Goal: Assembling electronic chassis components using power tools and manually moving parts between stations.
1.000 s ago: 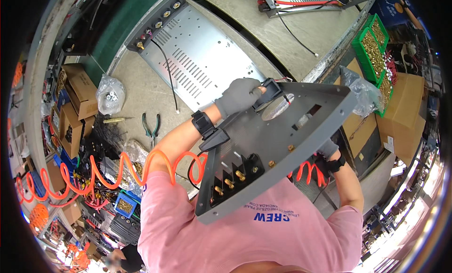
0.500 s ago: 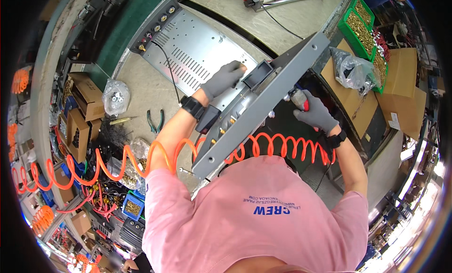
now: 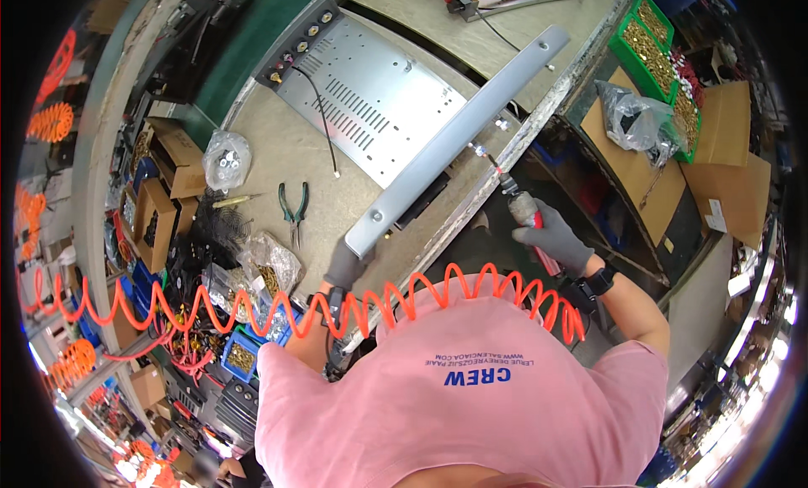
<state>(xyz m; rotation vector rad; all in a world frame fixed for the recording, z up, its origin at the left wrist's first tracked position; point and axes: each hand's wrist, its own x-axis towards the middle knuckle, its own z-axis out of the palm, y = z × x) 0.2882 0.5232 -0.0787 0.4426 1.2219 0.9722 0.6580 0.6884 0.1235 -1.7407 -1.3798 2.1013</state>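
Long grey sheet-metal panel (image 3: 454, 143) standing on edge along front rim of tan workbench (image 3: 278, 164), running diagonally from near left to far right. Grey-gloved left hand (image 3: 343, 265) gripping panel's near lower end, fingers closed on it. Grey-gloved right hand (image 3: 555, 240) wrapped round red-handled pneumatic screwdriver (image 3: 523, 212), tip near panel's middle, just off bench edge. Orange coiled air hose (image 3: 379, 298) strung across chest. Flat perforated metal chassis (image 3: 370, 101) behind panel; green-handled pliers (image 3: 294, 208) nearby on bench.
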